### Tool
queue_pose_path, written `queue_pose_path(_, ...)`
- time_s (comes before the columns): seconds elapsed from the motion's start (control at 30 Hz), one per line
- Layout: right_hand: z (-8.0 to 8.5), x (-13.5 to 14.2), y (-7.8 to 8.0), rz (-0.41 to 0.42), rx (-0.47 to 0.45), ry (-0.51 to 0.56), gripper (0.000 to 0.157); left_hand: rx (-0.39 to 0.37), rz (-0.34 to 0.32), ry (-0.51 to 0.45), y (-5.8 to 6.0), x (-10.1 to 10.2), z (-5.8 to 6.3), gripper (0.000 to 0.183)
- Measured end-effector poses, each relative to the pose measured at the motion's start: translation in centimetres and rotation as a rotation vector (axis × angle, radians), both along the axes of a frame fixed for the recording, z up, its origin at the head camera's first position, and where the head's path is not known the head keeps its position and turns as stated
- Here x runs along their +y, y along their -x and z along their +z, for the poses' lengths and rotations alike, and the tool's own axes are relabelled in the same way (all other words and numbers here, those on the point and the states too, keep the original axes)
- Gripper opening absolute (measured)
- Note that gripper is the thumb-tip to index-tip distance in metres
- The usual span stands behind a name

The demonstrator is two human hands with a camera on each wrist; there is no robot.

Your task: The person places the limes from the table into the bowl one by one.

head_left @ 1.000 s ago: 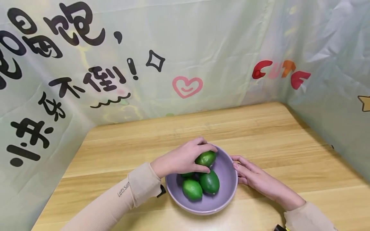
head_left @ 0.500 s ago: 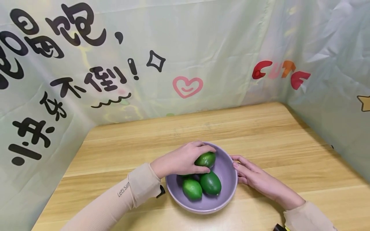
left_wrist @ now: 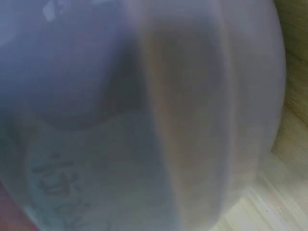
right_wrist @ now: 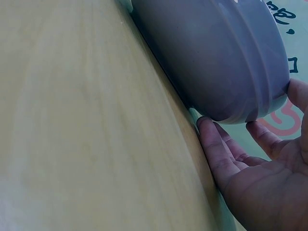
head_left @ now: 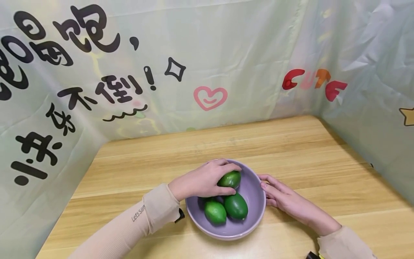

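Observation:
A round purple bowl [head_left: 252,212] stands on the table with several green limes in it. My left hand [head_left: 207,178] reaches in from the left and grips the upper lime [head_left: 230,179], fingers over its far side and thumb along the near side. Nearer the front lie a dark green lime [head_left: 236,206] and a brighter lime [head_left: 215,212]; another is mostly hidden under the hand. My right hand [head_left: 286,198] rests its fairly straight fingertips [right_wrist: 207,126] against the bowl's outer right wall, with the thumb up near the rim. The left wrist view is mostly filled by the blurred bowl [left_wrist: 255,96].
The wooden table [head_left: 155,154] is bounded by pale printed curtains [head_left: 252,64] at the back and both sides. Small black devices sit by the sleeves, one [head_left: 179,216] beside the bowl's left wall and one [head_left: 313,255] at the bottom edge.
My left hand has sunk slightly, its grip on the upper lime kept. The dark green lime in front has shifted a little to the right. My right hand stays at the bowl's side.

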State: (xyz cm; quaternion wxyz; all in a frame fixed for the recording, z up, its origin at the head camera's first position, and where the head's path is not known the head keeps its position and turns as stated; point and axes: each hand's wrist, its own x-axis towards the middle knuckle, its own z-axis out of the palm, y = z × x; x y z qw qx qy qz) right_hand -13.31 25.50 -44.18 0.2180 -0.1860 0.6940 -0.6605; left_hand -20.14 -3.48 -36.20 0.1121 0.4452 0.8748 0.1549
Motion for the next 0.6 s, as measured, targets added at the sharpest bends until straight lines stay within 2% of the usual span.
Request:
queue_pose_path(0.4,-0.23,0.08,-0.06,-0.010,0.011,0.002,0.050,0.013,0.006,-0.026,-0.01,-0.33,-0.16,0.062)
queue_pose_path(0.6,-0.26,0.03,-0.04,-0.012,0.012,-0.006,0.050,0.029,-0.011,-0.061,0.05,-0.62,-0.19,0.049)
